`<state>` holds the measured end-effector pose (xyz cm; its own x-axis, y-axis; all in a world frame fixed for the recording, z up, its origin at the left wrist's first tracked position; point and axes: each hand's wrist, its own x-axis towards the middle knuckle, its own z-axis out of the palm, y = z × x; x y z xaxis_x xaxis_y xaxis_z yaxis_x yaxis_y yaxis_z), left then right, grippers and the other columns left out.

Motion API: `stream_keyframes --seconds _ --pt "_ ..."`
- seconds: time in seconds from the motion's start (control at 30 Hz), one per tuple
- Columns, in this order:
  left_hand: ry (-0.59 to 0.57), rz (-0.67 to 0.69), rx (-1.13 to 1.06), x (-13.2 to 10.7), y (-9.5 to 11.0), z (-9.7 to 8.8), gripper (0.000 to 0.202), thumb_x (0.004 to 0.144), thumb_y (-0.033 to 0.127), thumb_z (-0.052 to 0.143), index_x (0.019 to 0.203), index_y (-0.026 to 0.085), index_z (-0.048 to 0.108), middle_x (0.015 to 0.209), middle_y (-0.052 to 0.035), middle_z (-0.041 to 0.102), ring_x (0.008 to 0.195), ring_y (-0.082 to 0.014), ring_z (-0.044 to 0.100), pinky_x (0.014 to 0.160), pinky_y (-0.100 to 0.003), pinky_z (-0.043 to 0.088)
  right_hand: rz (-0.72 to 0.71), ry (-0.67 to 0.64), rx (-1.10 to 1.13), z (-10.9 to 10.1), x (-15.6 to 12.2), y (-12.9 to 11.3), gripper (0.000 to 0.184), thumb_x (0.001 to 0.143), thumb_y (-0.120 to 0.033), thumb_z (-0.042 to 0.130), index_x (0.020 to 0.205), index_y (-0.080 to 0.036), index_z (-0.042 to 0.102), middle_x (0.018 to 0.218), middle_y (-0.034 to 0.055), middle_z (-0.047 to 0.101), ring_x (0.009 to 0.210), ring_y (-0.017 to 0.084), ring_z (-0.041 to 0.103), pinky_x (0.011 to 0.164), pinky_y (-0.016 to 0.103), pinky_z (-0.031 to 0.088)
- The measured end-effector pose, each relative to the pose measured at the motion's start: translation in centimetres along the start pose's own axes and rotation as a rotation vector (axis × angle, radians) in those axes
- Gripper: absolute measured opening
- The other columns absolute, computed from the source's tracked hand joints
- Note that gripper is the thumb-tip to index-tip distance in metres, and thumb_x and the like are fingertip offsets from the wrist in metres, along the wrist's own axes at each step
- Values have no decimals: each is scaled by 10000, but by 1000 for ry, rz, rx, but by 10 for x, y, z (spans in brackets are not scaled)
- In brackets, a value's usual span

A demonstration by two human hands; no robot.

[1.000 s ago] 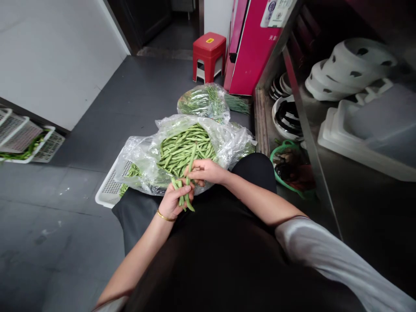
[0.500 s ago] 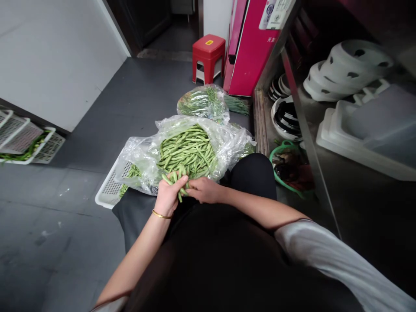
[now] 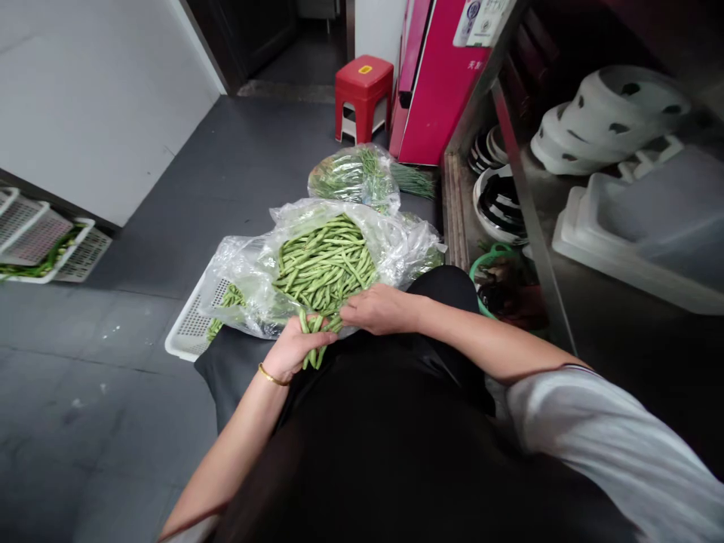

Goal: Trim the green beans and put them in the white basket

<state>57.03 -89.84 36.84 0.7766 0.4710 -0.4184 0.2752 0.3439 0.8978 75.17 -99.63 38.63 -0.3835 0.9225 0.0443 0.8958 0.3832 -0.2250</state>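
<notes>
My left hand (image 3: 295, 347) is closed around a small bunch of green beans (image 3: 313, 348), their ends sticking out past the thumb. Just to its right, my right hand (image 3: 380, 309) has its fingers pinched together at the tip of a green bean; the fingertips are partly hidden. Beyond both hands lies a heap of green beans (image 3: 325, 260) in an opened clear plastic bag (image 3: 254, 264). Under the bag's left side, a white perforated basket (image 3: 189, 328) shows, with some beans in it.
Behind the bag lie another bag of greens (image 3: 354, 177) and long green stalks (image 3: 414, 181). A red stool (image 3: 363, 94) stands farther back. Steel shelving (image 3: 540, 249) with white tubs (image 3: 588, 219) and a green basket (image 3: 480, 264) is at right; white baskets (image 3: 84, 253) stand left.
My right hand has moved right and slightly up, away from my left hand. My left hand has dropped a little toward me, still holding the beans.
</notes>
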Motion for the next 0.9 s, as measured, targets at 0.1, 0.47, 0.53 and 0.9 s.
stream_keyframes --seconds 0.1,0.47,0.53,0.9 --pt "-28 -5 -45 -1 -6 3 263 565 190 776 552 116 524 498 40 461 441 -53 403 417 -179 307 33 156 172 18 2 -7 263 916 -265 376 732 -161 532 666 31 578 591 118 491 553 242 287" --pt "-52 120 -754 4 4 -9 219 595 265 694 585 150 508 670 -18 541 606 -118 534 428 -191 405 772 2 334 13 36 67 461 779 -575 522 783 -131 644 820 126 667 796 240 624 704 319 450" --pt "-35 95 -762 2 2 -13 185 578 244 708 653 158 562 798 -52 616 719 -167 592 508 -233 472 797 -189 205 19 35 83 412 705 -519 620 784 -118 680 911 166 670 866 282 618 728 334 446" --pt "114 75 -514 18 5 9 193 661 195 739 787 102 625 513 35 482 429 -72 434 421 -216 399 620 188 793 8 40 22 303 784 -339 565 589 -111 609 512 -37 509 510 66 438 529 183 301"
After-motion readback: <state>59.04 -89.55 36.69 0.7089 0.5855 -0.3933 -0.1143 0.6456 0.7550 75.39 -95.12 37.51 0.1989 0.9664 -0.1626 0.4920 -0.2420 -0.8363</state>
